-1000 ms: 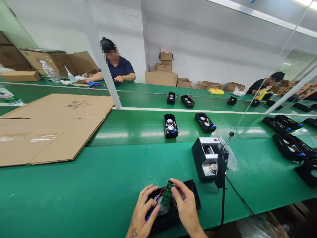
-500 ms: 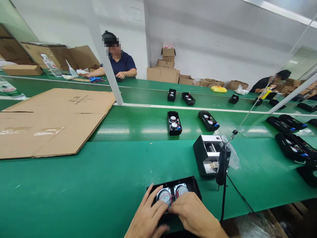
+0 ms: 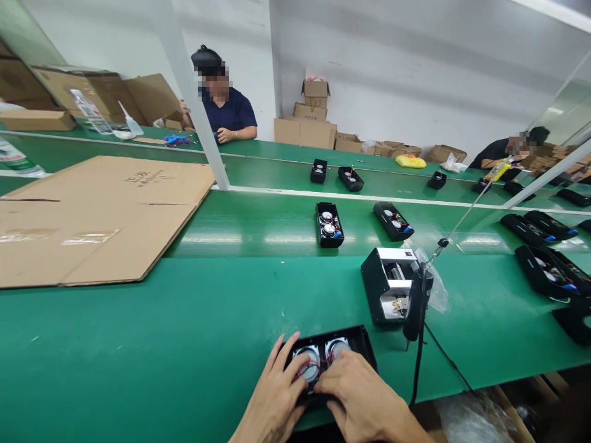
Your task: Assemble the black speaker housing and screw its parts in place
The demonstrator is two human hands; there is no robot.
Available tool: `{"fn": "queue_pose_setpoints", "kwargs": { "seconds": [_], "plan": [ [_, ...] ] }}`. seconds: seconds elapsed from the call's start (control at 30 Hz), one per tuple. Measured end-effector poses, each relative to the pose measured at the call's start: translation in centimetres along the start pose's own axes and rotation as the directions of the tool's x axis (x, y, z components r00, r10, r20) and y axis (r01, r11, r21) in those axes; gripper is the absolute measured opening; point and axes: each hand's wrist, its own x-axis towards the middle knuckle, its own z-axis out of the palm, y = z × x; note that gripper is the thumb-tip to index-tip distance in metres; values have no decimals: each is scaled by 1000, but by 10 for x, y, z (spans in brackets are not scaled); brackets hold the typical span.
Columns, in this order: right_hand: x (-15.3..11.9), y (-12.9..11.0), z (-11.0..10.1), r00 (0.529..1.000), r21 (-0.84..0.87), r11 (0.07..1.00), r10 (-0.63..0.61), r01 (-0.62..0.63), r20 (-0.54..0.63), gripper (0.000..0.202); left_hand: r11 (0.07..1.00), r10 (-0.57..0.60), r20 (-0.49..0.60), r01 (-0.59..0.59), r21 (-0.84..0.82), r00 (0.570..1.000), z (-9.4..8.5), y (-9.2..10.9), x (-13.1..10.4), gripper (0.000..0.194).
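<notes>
Both hands work inside an open speaker housing at the near edge of the desk.

The left hand [image 3: 277, 394] rests with fingers spread over the left speaker driver; the right hand [image 3: 357, 394] lies palm down, fingers pressed onto the wiring between the drivers, gripping nothing. The speaker housing [image 3: 357, 341] is a rigid black plastic shell, probably light; its cones and thin red wires look fragile, so hold it by the outer walls. A hanging electric screwdriver [image 3: 414, 304] and a black screw feeder [image 3: 385, 286] stand just beyond, to the right.
</notes>
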Motion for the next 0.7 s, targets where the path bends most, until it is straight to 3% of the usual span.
{"fn": "queue_pose_setpoints", "kwargs": {
  "seconds": [0.2, 0.33, 0.4, 0.5, 0.53, 0.6, 0.7],
  "plan": [
    [2, -9, 12, 998, -149, 989, -8, 18, 66, 28, 999, 36, 113, -34, -20, 993, -3, -7, -7, 59],
    [18, -13, -7, 982, -215, 976, 58, -18, 182, 38, 989, 20, 230, 14, -147, 973, -11, -17, 6, 55],
    [32, -9, -26, 978, -128, 988, 110, -88, 175, 38, 954, -63, 343, 158, -256, 937, -20, -25, 23, 47],
    [57, 4, -56, 971, 123, 974, 170, -192, 166, 34, 802, -253, 528, 482, -354, 810, -31, -43, 56, 32],
    [66, 9, -65, 968, 153, 968, 168, -198, 187, 33, 760, -288, 561, 542, -359, 776, -32, -50, 66, 30],
    [80, 14, -77, 962, 145, 973, 143, -179, 231, 32, 714, -320, 595, 601, -360, 737, -33, -63, 82, 36],
    [92, 13, -82, 958, 53, 986, 138, -156, 252, 40, 685, -321, 614, 624, -375, 721, -31, -73, 91, 42]
  ]
}}
